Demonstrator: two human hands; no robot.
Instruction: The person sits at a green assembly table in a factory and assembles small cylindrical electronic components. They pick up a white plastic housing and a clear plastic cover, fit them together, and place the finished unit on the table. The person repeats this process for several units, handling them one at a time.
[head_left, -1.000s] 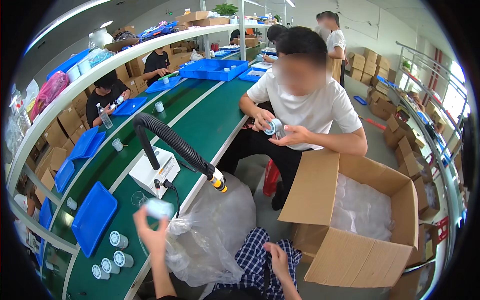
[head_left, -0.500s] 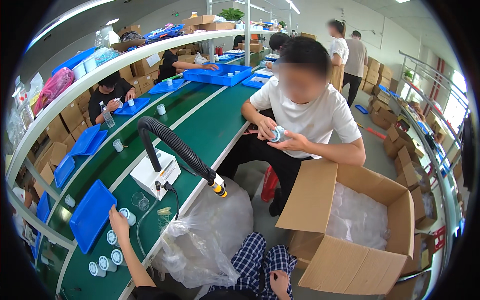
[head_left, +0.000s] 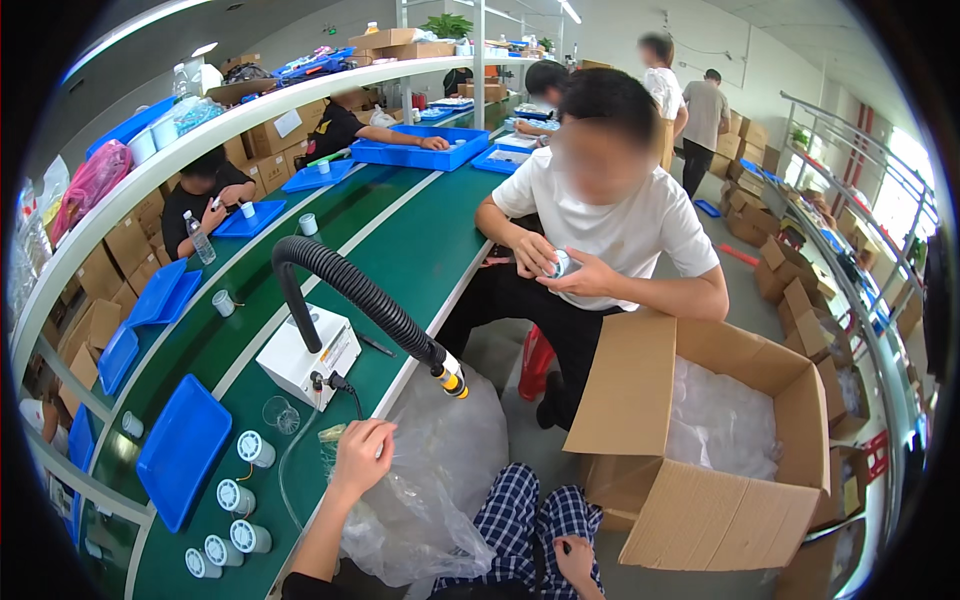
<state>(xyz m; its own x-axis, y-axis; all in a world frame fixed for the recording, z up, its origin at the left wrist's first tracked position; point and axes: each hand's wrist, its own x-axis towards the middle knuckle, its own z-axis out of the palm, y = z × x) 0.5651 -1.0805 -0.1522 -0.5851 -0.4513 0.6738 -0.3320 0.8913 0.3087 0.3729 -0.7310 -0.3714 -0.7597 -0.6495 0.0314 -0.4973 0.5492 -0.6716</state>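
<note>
My left hand [head_left: 362,455] hangs over the near edge of the green table, its fingers curled in. It is above a clear plastic bag [head_left: 425,500] and close to the white box with the black hose. Whatever its fingers may hold is hidden. Left of it, several pale blue-white round cups [head_left: 256,449] with slotted tops stand beside a blue tray [head_left: 183,450]. My right hand [head_left: 574,562] rests on the plaid-covered lap, fingers bent. A dark spot shows between thumb and fingers, and I cannot tell what it is.
A white box [head_left: 310,360] carries a black corrugated hose [head_left: 380,310] that arches over the table edge. An open carton [head_left: 700,505] with clear plastic inside stands at right. Across from me, a seated person in white handles a similar cup [head_left: 560,263]. A clear plastic cup [head_left: 281,414] lies nearby.
My left hand has moved right, from beside the cups and blue tray to over the plastic bag, and its fingers have curled. My right hand stays on the lap. The view has shifted slightly.
</note>
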